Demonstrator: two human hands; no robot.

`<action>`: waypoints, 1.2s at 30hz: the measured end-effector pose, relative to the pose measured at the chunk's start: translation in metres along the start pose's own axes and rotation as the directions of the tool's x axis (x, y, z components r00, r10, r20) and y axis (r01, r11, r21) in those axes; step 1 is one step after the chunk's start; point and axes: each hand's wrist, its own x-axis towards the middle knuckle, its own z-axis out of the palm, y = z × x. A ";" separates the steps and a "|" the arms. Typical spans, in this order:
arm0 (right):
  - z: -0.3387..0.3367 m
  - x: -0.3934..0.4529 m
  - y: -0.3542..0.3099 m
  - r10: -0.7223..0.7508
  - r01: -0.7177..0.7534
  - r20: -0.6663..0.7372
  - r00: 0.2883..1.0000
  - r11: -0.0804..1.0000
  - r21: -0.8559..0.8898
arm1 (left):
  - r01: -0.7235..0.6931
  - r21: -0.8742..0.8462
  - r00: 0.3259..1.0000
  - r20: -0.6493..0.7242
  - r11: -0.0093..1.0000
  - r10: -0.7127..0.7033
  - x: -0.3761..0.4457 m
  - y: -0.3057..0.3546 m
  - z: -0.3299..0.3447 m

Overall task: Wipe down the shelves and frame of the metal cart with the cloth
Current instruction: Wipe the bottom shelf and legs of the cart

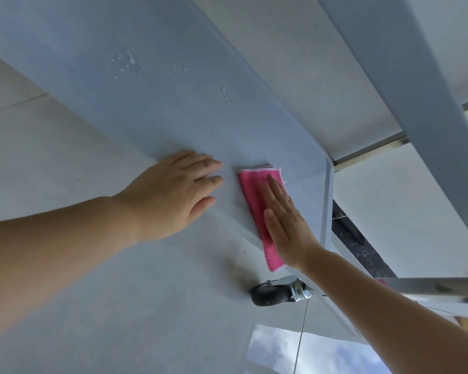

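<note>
A folded pink cloth point(254, 203) lies flat on the grey metal cart shelf point(157, 103), close to the shelf's right corner. My right hand point(287, 225) presses on the cloth with straight fingers and covers its right half. Just left of the cloth, my left hand point(173, 195) rests flat on the shelf near its front edge, fingers straight and holding nothing. Water droplets point(125, 63) are scattered over the shelf farther back. A grey frame bar point(405, 90) of the cart runs diagonally at the upper right.
A black caster wheel point(270, 292) with a chrome fork sits below the shelf corner on the pale tiled floor point(119, 306). A shiny metal rail point(432, 287) crosses at the right edge. A dark speckled strip point(357, 238) lies beyond the shelf.
</note>
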 end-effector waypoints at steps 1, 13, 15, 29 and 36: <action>0.003 0.003 -0.002 0.029 -0.029 -0.005 1.000 0.999 0.024 | 0.002 0.019 1.000 -0.007 1.000 -0.002 -0.003 -0.004 -0.002; -0.005 0.061 0.047 -0.123 0.124 0.016 0.992 0.990 -0.062 | 0.030 -0.013 0.999 -0.032 0.999 -0.030 -0.018 -0.025 -0.006; -0.007 0.083 0.063 -0.048 0.047 -0.007 0.999 0.997 -0.065 | 0.043 -0.005 0.998 -0.048 0.999 -0.043 -0.019 -0.028 -0.007; -0.030 0.205 0.143 0.352 -0.357 -0.062 0.934 0.929 -0.098 | 0.129 0.034 0.985 -0.121 0.991 -0.124 -0.044 -0.064 -0.026; -0.023 0.212 0.139 0.315 -0.303 -0.018 0.949 0.894 -0.329 | 0.080 -0.039 0.996 -0.047 0.996 -0.082 -0.048 -0.072 -0.031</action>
